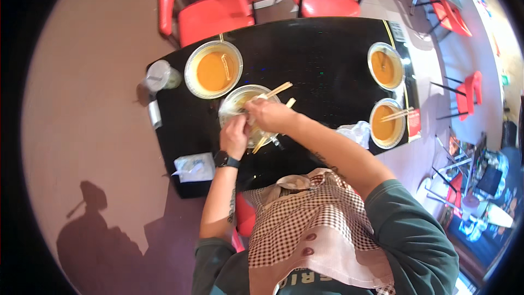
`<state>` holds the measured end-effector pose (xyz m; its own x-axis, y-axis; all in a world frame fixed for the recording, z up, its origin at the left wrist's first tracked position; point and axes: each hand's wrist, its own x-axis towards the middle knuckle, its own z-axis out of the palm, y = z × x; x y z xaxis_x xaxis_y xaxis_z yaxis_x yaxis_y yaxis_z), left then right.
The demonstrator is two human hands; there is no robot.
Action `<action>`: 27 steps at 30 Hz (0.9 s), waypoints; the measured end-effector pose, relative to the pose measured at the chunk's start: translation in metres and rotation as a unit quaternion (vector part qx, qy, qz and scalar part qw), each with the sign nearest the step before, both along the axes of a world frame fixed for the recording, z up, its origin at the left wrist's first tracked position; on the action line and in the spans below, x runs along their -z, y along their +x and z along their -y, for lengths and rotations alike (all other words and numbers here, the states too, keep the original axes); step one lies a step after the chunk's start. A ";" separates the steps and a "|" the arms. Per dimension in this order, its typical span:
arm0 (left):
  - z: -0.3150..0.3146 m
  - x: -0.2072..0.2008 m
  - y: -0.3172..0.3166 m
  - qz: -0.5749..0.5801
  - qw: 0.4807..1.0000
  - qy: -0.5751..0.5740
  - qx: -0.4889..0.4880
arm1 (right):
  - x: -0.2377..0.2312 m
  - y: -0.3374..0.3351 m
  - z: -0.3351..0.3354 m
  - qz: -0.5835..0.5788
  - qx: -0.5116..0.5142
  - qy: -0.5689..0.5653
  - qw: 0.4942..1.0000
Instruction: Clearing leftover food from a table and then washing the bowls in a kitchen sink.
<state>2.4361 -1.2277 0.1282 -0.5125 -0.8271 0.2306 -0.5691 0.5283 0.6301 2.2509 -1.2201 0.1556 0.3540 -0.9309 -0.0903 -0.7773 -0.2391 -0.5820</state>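
Note:
Both my hands meet over a white bowl (222, 110) near the left part of the black table. My left hand (234, 135) is at the bowl's near left side, its fingers pinched together. My right hand (271, 116) reaches across from the right, fingers bent inward and close to the left ones. Whatever lies between the fingers is hidden. Light wooden chopsticks (280, 89) stick out of the bowl past my right hand. More chopsticks (261, 143) show below that hand. Part of the bowl's contents is covered by my hands.
Bowls of orange-brown soup stand at the far left (213, 71), far right (383, 66) and near right (385, 129). Crumpled tissue (356, 133) lies beside the near right one. A lidded cup (161, 75) and a tissue packet (195, 168) sit along the left edge. Red chairs (217, 15) border the table.

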 end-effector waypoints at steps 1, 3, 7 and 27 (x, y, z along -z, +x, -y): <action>0.003 0.000 -0.002 0.006 1.000 -0.011 0.006 | -0.007 -0.005 -0.002 0.012 0.000 0.007 1.000; 0.007 -0.002 -0.006 0.071 0.997 0.020 0.036 | -0.029 -0.018 -0.013 0.010 0.024 -0.049 0.998; 0.011 -0.007 -0.012 0.139 0.987 0.010 0.075 | -0.086 -0.098 -0.068 0.122 0.182 -0.113 0.969; -0.015 -0.038 -0.009 0.073 0.997 0.028 0.018 | -0.007 -0.209 -0.290 0.058 0.425 0.140 0.892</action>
